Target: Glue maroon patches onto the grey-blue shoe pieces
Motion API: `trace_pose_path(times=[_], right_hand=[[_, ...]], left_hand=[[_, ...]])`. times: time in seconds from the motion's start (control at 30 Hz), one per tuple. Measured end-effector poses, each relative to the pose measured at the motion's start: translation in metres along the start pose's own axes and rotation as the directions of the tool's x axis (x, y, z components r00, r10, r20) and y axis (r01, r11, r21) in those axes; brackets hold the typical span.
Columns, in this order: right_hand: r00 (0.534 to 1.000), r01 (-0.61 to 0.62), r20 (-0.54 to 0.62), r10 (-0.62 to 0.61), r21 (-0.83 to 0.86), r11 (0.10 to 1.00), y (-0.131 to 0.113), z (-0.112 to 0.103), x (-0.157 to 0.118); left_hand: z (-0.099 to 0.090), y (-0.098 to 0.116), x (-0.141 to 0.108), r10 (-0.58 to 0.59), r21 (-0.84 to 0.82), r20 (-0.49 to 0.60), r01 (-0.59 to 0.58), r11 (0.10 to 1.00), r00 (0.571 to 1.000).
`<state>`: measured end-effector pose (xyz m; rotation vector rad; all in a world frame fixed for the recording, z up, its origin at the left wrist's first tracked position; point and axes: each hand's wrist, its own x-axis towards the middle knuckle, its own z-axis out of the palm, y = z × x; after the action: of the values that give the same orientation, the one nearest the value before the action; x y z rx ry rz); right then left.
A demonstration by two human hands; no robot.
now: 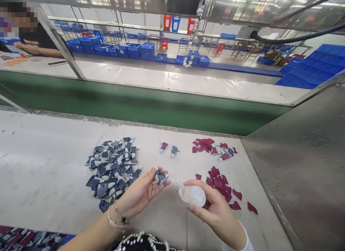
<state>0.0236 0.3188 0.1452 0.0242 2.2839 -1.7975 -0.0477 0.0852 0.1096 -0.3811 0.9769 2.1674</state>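
Note:
Between the thumb and fingers of my left hand (147, 188) is a small grey-blue and white part (160, 176). My right hand (212, 208) grips a translucent white bottle (192, 196), its narrower end turned toward the left hand. The two hands are apart. A large pile of grey-blue and white parts (113, 168) lies left of my left hand. Beyond the hands sit a maroon-and-white part (163, 147) and a grey-blue one (174, 151). Maroon flat pieces (219, 182) are scattered behind and beside my right hand, with another maroon heap (203, 145) farther back.
A metal panel (299, 161) borders the table on the right. Behind the table runs a green belt (134, 107). More parts (29, 238) lie at the lower left. A person (40, 39) is at the far left. A beaded string (192, 42) hangs overhead.

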Motion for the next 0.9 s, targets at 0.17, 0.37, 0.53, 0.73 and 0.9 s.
trace_pose_path(times=[0.17,0.37,0.53,0.73,0.9], right_hand=[[0.994,0.078,-0.063,-0.091,-0.18,0.981,-0.008,0.001,0.004],[0.976,0.143,-0.14,-0.168,-0.171,0.975,-0.012,0.004,-0.005],[0.972,0.223,-0.052,-0.23,-0.112,0.968,-0.022,0.009,-0.008],[0.97,0.238,-0.01,-0.241,-0.133,0.962,-0.029,0.009,-0.007],[0.972,0.231,-0.017,-0.235,-0.135,0.964,-0.028,0.015,-0.003]], left_hand=[[-0.002,0.0,-0.011,0.072,0.265,0.149,-0.11,0.958,0.986],[-0.005,-0.009,-0.017,0.113,0.44,0.191,-0.188,0.878,0.975],[0.002,-0.011,-0.018,0.185,0.593,0.185,-0.26,0.762,0.965],[0.003,-0.008,-0.016,0.195,0.602,0.285,-0.334,0.725,0.938],[0.006,-0.008,-0.016,0.209,0.638,0.321,-0.374,0.674,0.924]])
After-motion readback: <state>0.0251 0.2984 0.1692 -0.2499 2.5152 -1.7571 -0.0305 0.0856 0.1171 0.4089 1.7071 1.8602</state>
